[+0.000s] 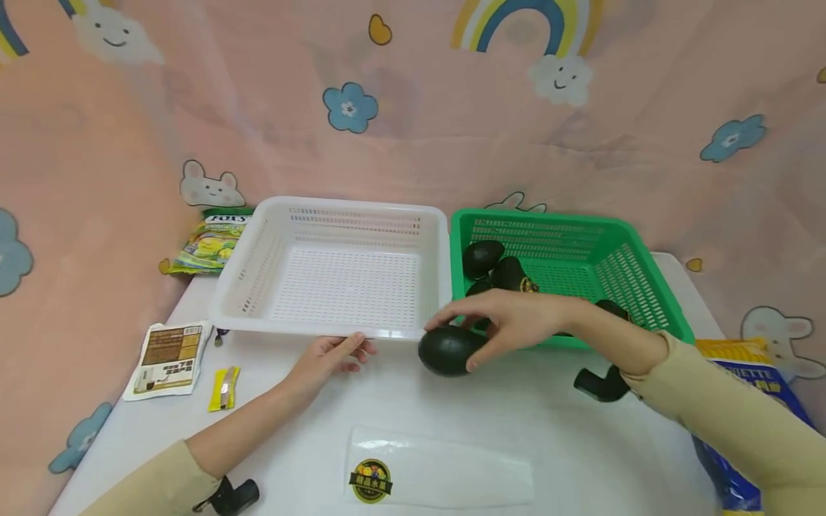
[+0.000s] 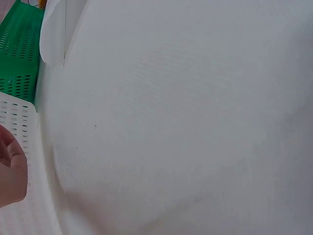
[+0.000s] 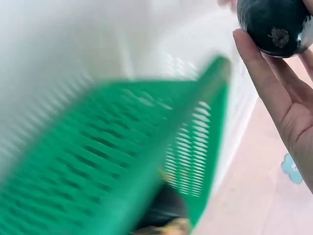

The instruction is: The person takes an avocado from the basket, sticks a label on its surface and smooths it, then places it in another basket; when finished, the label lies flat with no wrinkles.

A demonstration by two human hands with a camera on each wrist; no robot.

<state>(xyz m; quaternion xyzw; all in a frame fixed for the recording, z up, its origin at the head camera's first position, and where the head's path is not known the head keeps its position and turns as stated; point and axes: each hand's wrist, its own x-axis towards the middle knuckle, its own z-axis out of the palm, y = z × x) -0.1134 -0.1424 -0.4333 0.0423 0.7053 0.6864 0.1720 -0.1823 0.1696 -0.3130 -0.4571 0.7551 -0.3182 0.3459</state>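
My right hand [image 1: 503, 322] holds a dark, glossy avocado [image 1: 452, 351] between thumb and fingers, just in front of where the two baskets meet. The right wrist view shows its brown stem scar, with the fingers spread along the fruit. At the front rim of the white basket [image 1: 439, 272], my left hand [image 1: 332, 358] grips the edge, thumb on the rim and fingers bent below it. In the left wrist view that hand [image 2: 12, 171] overlaps the basket's wall. Beside it, the green basket [image 1: 652, 294] contains several dark items, including another avocado [image 1: 482, 259]; my right forearm partly hides them.
A clear bag [image 1: 464, 473] with a round label lies near the table's front. On the left are a green snack bag [image 1: 209, 244], a white packet [image 1: 169, 360] and a small yellow packet [image 1: 224, 388]. A blue and yellow bag [image 1: 742, 466] stands at right.
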